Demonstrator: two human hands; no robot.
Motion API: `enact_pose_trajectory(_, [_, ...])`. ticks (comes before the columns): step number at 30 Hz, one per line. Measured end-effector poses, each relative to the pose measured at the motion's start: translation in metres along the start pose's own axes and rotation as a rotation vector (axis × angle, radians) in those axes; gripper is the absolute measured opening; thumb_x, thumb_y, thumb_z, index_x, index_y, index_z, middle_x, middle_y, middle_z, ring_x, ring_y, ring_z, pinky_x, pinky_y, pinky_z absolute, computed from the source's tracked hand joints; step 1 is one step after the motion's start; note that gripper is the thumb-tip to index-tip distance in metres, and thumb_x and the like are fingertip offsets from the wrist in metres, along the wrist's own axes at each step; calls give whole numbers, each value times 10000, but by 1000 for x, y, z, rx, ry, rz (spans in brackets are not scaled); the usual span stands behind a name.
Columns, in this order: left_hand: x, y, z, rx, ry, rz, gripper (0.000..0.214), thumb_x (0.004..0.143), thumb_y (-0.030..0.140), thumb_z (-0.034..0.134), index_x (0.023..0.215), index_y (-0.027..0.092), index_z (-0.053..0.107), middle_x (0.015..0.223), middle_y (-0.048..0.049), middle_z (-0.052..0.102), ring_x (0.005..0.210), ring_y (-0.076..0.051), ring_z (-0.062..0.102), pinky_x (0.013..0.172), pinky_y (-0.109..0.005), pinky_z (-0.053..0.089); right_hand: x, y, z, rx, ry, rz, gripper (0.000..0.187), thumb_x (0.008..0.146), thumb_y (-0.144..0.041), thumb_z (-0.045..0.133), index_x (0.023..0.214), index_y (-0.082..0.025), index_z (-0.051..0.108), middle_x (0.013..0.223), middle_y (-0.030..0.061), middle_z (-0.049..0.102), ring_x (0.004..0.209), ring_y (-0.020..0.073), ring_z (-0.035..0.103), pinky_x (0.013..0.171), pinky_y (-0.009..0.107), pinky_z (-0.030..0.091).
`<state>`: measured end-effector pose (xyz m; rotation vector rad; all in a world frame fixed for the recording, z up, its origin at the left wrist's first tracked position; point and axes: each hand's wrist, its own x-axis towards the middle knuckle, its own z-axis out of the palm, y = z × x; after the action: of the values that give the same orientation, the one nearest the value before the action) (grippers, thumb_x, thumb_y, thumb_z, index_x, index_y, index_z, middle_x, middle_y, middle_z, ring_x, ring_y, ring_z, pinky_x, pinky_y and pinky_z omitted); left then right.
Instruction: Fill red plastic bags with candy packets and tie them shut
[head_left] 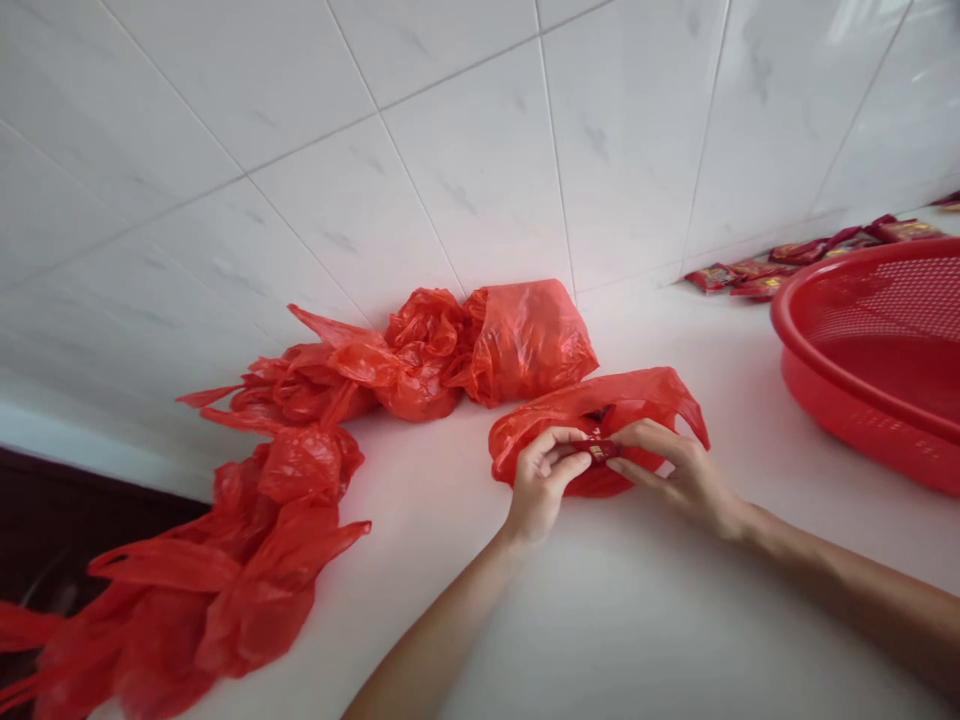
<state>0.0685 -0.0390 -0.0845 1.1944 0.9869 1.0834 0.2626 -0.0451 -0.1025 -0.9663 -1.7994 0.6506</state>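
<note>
A small dark red packet (pixel 598 450) with pale print is pinched between my two hands. My left hand (pixel 544 478) grips its left end between thumb and fingers. At the other end, my right hand (pixel 671 465) holds it the same way. Both hands are over the mouth of an open red plastic bag (pixel 652 390) lying on the white table (pixel 630 620). Something dark shows inside the bag just behind the packet, but my fingers and the packet hide most of it.
Several knotted red plastic bags (pixel 255 570) line the table's left side and back. Behind my hands a fuller red bag (pixel 532 340) leans by the tiled wall (pixel 465 180). To the right stands a red plastic basket (pixel 862 400), with several red packets (pixel 795 252) behind it.
</note>
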Motion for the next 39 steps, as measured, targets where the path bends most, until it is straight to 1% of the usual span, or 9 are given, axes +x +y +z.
enact_pose_trajectory(5, [-6, 5, -6, -182, -69, -94, 285, 713, 313, 620, 948, 180, 713, 1025, -72, 731, 1007, -247, 670, 873, -369, 536, 1, -4, -3, -167, 43, -264, 186, 986, -239, 574, 1089, -235, 729, 987, 101, 753, 956, 244, 682, 820, 395, 571])
enact_pose_trajectory(9, [-6, 9, -7, -228, -62, -228, 291, 682, 319, 752, 925, 161, 718, 890, -53, 702, 807, -183, 651, 687, -286, 510, 4, -5, -4, -266, 32, -364, 218, 993, -205, 552, 1128, -243, 719, 995, 97, 752, 988, 247, 686, 836, 406, 572])
enact_pose_trajectory(12, [-8, 11, -6, -220, -65, -195, 335, 642, 204, 828, 955, 158, 720, 821, -16, 680, 772, -144, 632, 713, -267, 493, 4, -4, -3, -274, 63, -383, 233, 989, -178, 550, 1157, -249, 695, 1010, 92, 747, 990, 240, 688, 839, 398, 569])
enact_pose_trajectory(17, [-11, 7, -5, -239, -2, -114, 440, 663, 192, 851, 1074, 196, 692, 849, 1, 699, 800, -154, 668, 752, -296, 540, 0, -8, -5, -146, 80, -153, 191, 1008, -244, 533, 1162, -214, 642, 1033, 102, 725, 957, 232, 684, 796, 359, 561])
enact_pose_trajectory(24, [-10, -4, -6, -213, 52, 33, 475, 692, 239, 867, 1128, 227, 679, 1074, -45, 749, 969, -201, 710, 889, -352, 563, 1, -18, -4, 243, -214, 222, 371, 995, -487, 533, 844, -172, 659, 783, 34, 667, 704, 155, 602, 602, 237, 465])
enact_pose_trajectory(29, [-12, -8, -5, -122, 7, 58, 275, 771, 336, 817, 991, 194, 736, 925, -35, 760, 909, -194, 698, 888, -348, 545, -1, -21, 1, 278, -298, 304, 443, 953, -547, 579, 739, -163, 634, 718, 20, 628, 676, 144, 564, 588, 233, 432])
enact_pose_trajectory(32, [-14, -3, -3, -44, -54, 42, 245, 828, 388, 760, 954, 178, 763, 950, -56, 764, 928, -213, 695, 909, -365, 531, -1, -20, 1, 345, -335, 308, 414, 942, -552, 599, 815, -161, 657, 779, 33, 655, 726, 160, 596, 630, 250, 465])
enact_pose_trajectory(35, [-16, 2, -1, 20, -125, 28, 268, 835, 392, 742, 993, 180, 783, 899, -54, 756, 897, -217, 690, 870, -361, 544, 1, -18, 0, 459, -305, 315, 389, 948, -548, 595, 925, -166, 666, 879, 56, 696, 797, 180, 641, 694, 281, 508])
enact_pose_trajectory(39, [-18, 4, -1, 64, -173, 7, 283, 822, 401, 739, 965, 165, 807, 884, -71, 754, 844, -215, 694, 806, -346, 568, 3, -15, -1, 446, -249, 330, 361, 907, -516, 675, 838, -161, 672, 805, 44, 693, 744, 164, 640, 675, 276, 508])
